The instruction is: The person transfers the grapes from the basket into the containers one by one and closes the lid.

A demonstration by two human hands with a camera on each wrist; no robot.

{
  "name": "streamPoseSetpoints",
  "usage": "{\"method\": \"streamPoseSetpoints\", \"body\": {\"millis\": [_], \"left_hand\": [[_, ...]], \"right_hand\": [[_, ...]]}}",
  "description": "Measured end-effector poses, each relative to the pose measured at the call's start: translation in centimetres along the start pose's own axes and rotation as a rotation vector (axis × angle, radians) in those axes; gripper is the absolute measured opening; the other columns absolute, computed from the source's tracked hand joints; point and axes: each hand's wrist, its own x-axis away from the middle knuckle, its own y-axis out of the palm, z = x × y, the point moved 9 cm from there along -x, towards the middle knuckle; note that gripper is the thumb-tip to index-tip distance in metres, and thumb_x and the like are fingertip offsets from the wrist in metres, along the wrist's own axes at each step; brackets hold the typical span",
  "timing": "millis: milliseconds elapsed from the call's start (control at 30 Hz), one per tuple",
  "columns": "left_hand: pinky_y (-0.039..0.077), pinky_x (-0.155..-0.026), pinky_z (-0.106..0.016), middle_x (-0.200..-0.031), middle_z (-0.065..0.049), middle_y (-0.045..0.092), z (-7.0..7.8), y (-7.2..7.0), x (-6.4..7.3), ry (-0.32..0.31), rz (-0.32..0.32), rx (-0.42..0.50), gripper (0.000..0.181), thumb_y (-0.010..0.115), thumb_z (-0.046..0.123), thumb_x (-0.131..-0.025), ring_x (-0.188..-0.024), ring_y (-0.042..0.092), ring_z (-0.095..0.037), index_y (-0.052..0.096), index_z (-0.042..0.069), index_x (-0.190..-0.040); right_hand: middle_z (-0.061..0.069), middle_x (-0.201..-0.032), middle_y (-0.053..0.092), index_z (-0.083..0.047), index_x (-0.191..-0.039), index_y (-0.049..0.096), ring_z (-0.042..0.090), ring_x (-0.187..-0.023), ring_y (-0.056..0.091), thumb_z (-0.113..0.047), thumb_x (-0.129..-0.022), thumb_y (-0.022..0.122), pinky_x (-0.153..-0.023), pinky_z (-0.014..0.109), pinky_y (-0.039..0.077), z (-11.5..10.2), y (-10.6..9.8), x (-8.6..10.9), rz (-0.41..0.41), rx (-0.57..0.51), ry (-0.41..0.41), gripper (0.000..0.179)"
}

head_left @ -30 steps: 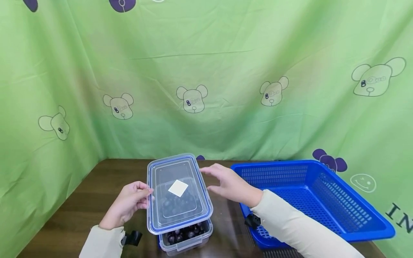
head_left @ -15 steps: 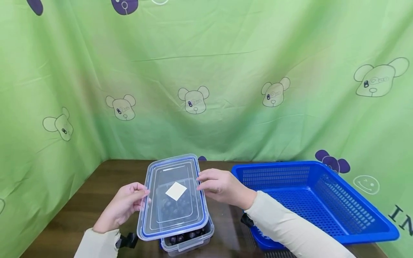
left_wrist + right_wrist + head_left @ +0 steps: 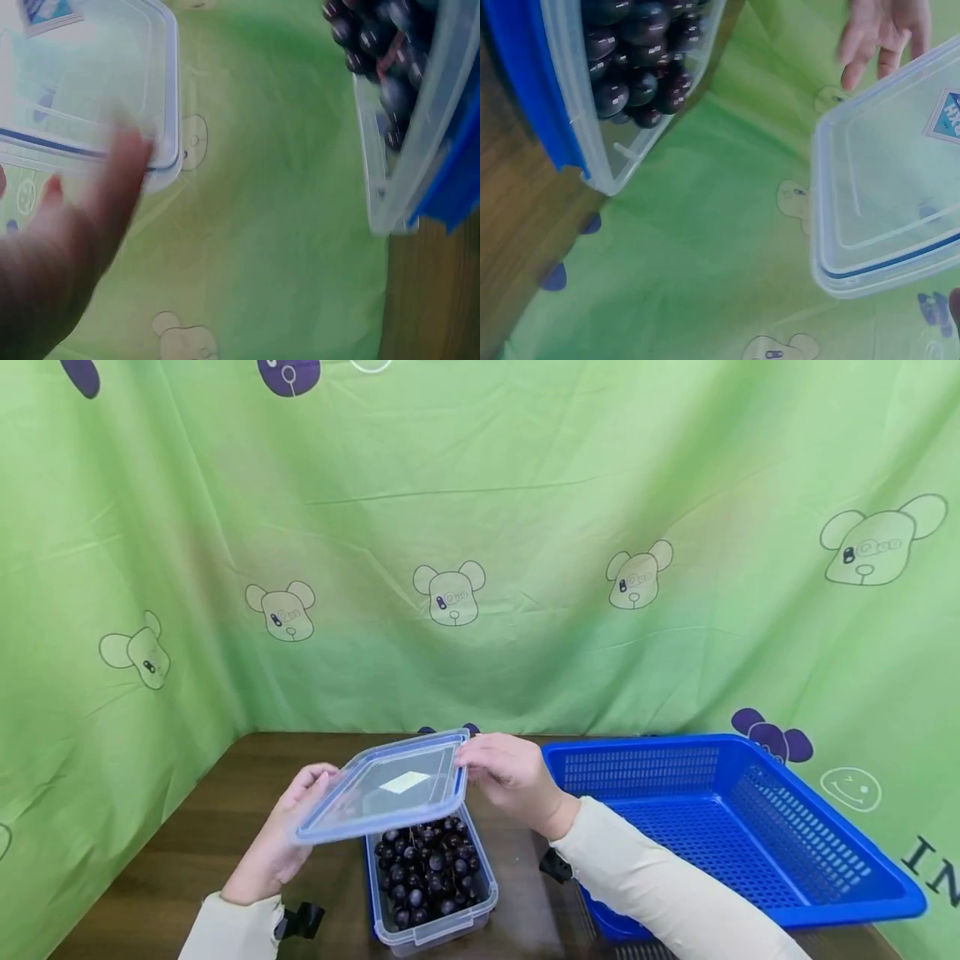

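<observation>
My right hand (image 3: 517,777) pinches the right edge of a clear plastic lid (image 3: 360,797) with a blue seal and a white sticker, holding it tilted in the air. My left hand (image 3: 288,831) is at the lid's left edge, blurred; in the right wrist view the left hand (image 3: 889,30) has its fingers spread apart from the lid (image 3: 900,172). Below and nearer to me stands a clear food container (image 3: 442,929) full of dark grapes (image 3: 427,872). The lid overlaps the container's far end in the head view. A blue latch flap (image 3: 532,82) hangs along the container's side.
A large blue plastic basket (image 3: 720,743) stands on the right of the dark wooden table (image 3: 217,835), beside my right forearm. Green cloth (image 3: 525,668) with bear prints hangs behind and on both sides.
The right hand has come to the lid and taken its right edge. The lid has lifted off and tilted up, uncovering the grapes. The left hand has loosened from the lid's left edge.
</observation>
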Motion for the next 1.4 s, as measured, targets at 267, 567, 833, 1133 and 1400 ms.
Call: {"method": "streamPoseSetpoints", "body": {"millis": [267,567,833,1133,1400], "left_hand": [[0.042,-0.09,-0.014,-0.109,0.013,0.068,3.6,-0.2,0.9,0.449,0.243,-0.241,0.042,0.047,-0.007,-0.096,-0.106,0.058,0.0,0.071,0.026,-0.106],[0.051,-0.074,-0.014,-0.101,0.013,0.069,4.6,0.7,1.4,0.534,0.292,-0.359,0.056,0.059,-0.022,-0.08,-0.091,0.065,-0.001,0.065,0.018,-0.12],[0.047,-0.066,-0.01,-0.093,0.025,0.063,4.8,0.4,1.4,0.479,0.462,-0.564,0.047,0.066,-0.017,-0.077,-0.081,0.059,0.006,0.056,-0.015,-0.123],[0.053,-0.056,-0.021,-0.095,-0.025,0.066,2.4,-0.7,0.6,0.163,0.425,-0.54,0.056,0.066,-0.008,-0.084,-0.066,0.059,0.0,0.046,-0.009,-0.137],[0.055,-0.052,-0.032,-0.094,-0.015,0.067,-1.2,-1.3,0.0,-0.196,0.315,-0.434,0.055,0.061,-0.005,-0.089,-0.061,0.064,-0.013,0.04,-0.012,-0.139]], "right_hand": [[0.015,-0.075,0.066,0.008,-0.088,0.066,0.022,-0.065,0.063,-0.027,-0.094,0.059,-0.064,0.022,0.054,1.8,-0.3,-0.1,0.071,-0.107,0.206,0.037],[0.021,-0.077,0.068,0.014,-0.093,0.067,0.011,-0.072,0.066,-0.002,-0.082,0.071,-0.066,0.023,0.055,4.5,0.2,1.0,0.085,-0.239,0.611,0.02],[0.021,-0.079,0.068,0.013,-0.119,0.059,0.006,-0.067,0.059,0.01,-0.078,0.071,-0.061,0.022,0.051,6.1,1.8,1.4,0.048,-0.232,0.892,0.044],[0.011,-0.074,0.066,0.002,-0.133,0.055,0.012,-0.052,0.056,-0.004,-0.086,0.07,-0.05,0.031,0.053,8.0,4.0,3.4,-0.12,-0.324,1.225,0.05],[0.009,-0.082,0.065,0.001,-0.134,0.054,0.01,-0.047,0.055,-0.004,-0.089,0.066,-0.043,0.024,0.048,9.2,6.0,7.2,-0.172,-0.507,1.565,0.047]]}}
